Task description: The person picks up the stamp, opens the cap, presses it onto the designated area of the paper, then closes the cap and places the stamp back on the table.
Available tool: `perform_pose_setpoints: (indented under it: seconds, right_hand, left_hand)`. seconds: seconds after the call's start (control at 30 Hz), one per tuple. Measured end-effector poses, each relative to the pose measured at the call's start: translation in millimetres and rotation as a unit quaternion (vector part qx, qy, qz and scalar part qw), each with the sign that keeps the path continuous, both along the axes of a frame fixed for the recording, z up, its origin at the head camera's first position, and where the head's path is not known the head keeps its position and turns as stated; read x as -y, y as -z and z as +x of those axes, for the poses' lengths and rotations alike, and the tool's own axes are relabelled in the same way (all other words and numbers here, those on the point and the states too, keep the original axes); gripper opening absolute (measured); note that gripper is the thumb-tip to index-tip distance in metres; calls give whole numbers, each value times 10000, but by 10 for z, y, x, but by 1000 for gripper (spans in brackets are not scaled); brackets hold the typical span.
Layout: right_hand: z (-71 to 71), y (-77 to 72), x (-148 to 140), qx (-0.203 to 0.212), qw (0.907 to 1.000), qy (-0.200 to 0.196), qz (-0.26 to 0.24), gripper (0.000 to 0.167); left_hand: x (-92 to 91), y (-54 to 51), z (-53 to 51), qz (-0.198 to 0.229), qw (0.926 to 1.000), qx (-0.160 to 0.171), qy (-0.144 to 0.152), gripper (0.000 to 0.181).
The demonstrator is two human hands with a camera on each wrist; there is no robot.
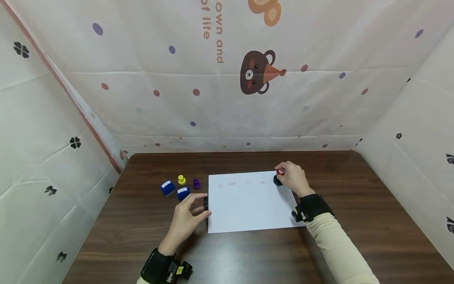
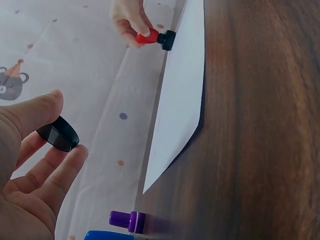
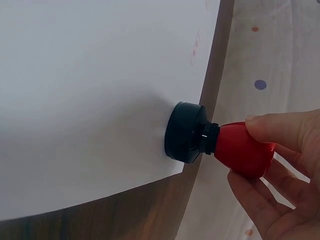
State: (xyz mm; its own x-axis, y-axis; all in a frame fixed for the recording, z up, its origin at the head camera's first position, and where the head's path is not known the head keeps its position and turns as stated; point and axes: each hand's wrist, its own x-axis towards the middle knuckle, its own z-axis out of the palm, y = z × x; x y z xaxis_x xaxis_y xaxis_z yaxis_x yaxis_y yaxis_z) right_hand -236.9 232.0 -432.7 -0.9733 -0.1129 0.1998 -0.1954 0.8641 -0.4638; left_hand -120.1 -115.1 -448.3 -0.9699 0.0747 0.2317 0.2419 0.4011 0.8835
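Note:
My right hand point(image 1: 295, 179) grips the red handle of a stamp point(image 3: 187, 132) with a round black base. That base rests on the far right corner of a white sheet of paper point(image 1: 248, 209). Between the thumb and fingers of my left hand point(image 1: 188, 217) is a round black cap point(image 2: 61, 135), held just off the paper's left edge. Faint red stamp marks point(image 1: 232, 184) run in a row along the far side of the sheet. The stamp's printing face is hidden against the paper.
Left of the paper stand a purple stamp point(image 1: 196, 184), a yellow stamp point(image 1: 181, 180) and two blue stamps, one farther left point(image 1: 168, 188) and one nearer my left hand point(image 1: 183, 193). Printed cloth point(image 1: 220, 110) hangs behind the brown wooden table point(image 1: 255, 252) and at both sides.

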Motion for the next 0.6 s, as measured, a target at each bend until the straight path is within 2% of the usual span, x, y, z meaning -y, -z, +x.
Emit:
perform_pose_setpoints:
  seconds: [0.23,0.6]
  right_hand:
    - [5,25,5,-71,10000,-3,-38,22]
    - [15,0,-6,-189,9998,-107,-44,22]
  left_hand:
    - [16,17,19,21,9998,-200,75,47]
    - [31,-16,47,-38,9998,-193,55,46]
